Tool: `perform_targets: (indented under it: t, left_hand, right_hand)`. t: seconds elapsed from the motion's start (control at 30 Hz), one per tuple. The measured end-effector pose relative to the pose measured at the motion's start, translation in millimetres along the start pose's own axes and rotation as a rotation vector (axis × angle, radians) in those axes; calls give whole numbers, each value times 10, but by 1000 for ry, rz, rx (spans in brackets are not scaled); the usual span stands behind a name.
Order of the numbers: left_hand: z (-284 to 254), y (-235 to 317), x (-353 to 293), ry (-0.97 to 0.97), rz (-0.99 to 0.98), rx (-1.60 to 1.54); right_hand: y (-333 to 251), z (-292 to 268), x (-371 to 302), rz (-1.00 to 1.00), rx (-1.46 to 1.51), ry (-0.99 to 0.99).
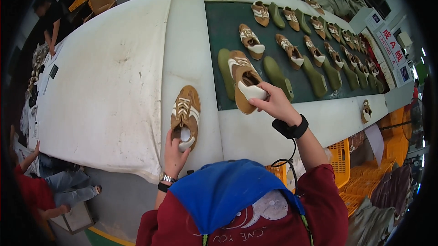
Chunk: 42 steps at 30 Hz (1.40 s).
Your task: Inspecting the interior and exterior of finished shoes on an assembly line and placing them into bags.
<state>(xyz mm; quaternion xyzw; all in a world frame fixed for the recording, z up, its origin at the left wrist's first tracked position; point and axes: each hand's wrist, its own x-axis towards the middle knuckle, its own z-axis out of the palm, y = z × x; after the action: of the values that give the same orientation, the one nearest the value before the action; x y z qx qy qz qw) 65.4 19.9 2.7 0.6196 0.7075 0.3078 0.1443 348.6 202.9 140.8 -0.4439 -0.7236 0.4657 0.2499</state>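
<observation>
My left hand (174, 155) grips the heel of a brown and white lace-up shoe (186, 109), its toe pointing away from me on the white tabletop. Higher and to the right, my right hand (276, 103) pinches the white heel of a second brown shoe (242, 75) at the edge of the dark green belt (219, 31). That shoe partly covers a green shoe last (225, 65). Just right of it lies another green last (278, 77). Beyond it sits a brown shoe (251, 40) that neither hand touches.
Rows of brown shoes and green lasts run along the belt to the right. A white cloth (109, 72) covers the table at left. One small-looking shoe (366, 111) sits near the right edge. Orange crates (338, 161) stand at lower right. Other people are at the left and far side.
</observation>
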Motion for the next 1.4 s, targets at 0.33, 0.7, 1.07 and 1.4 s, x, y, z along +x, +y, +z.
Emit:
perform_targets:
  t: [0.33, 0.7, 1.07, 1.4]
  left_hand:
    - [35, -75, 48, 6, -3, -54]
    - [90, -170, 29, -46, -120, -130]
    - [111, -149, 60, -41, -127, -137]
    - [65, -26, 38, -52, -138, -99]
  right_hand:
    - [652, 261, 2063, 91, 470, 133]
    - [1559, 677, 3377, 140, -322, 368]
    - [1769, 642, 3593, 62, -374, 298]
    - [1671, 353, 2721, -85, -359, 179]
